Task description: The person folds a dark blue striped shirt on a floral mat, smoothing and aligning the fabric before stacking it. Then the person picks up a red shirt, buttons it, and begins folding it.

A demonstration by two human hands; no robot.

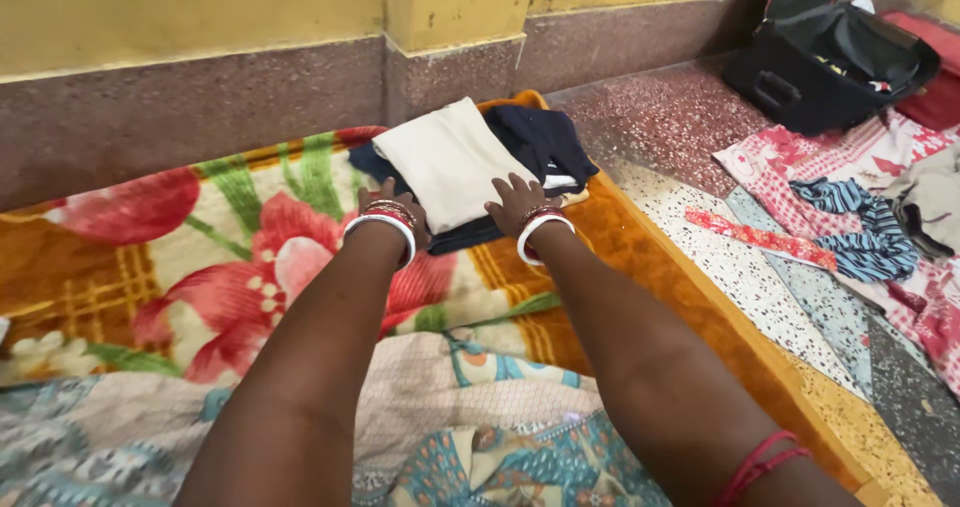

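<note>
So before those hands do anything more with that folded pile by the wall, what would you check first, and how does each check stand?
1. Left hand on the dark folded garment: ok.
2. Right hand flat on the cream folded cloth: ok.
3. Pile lies fully on the floral blanket: ok.
4. Cream cloth squared with the dark garments beneath: not ok, it lies askew.
5. Number of pieces in the pile: cannot tell.

Left hand (392,205), right hand (513,201) outstretched, flat.
</note>
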